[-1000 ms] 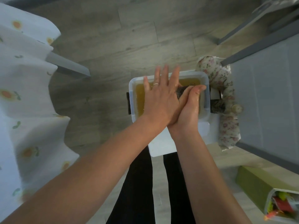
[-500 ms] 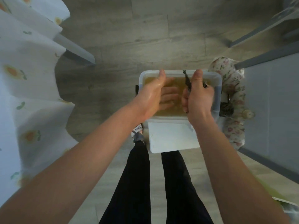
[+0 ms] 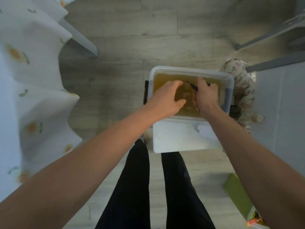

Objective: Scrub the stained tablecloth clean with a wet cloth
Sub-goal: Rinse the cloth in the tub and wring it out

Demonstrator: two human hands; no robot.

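Observation:
A translucent plastic tub (image 3: 230, 83) of murky yellow-brown water stands on a white stool (image 3: 175, 139) in front of me. Both hands are over it. My right hand (image 3: 205, 95) is closed around a dark wet cloth (image 3: 194, 86), only small dark bits of which show above the fist and at the water line. My left hand (image 3: 166, 98) reaches in beside it with fingers spread and curled, fingertips dipped in the water. The white tablecloth (image 3: 31, 90) with orange flower prints hangs at the left edge.
A flower-patterned fabric bundle (image 3: 239, 90) lies right of the tub against a grey cabinet (image 3: 280, 113). A grey table leg (image 3: 82, 42) shows at upper left. A green box (image 3: 237, 194) sits at lower right. My black-trousered legs (image 3: 137, 187) stand on the wooden floor.
My hands were pressed together above the tub, then parted and dropped into the water. The right hand kept the dark cloth and sank lower; the left hand's fingers moved toward it.

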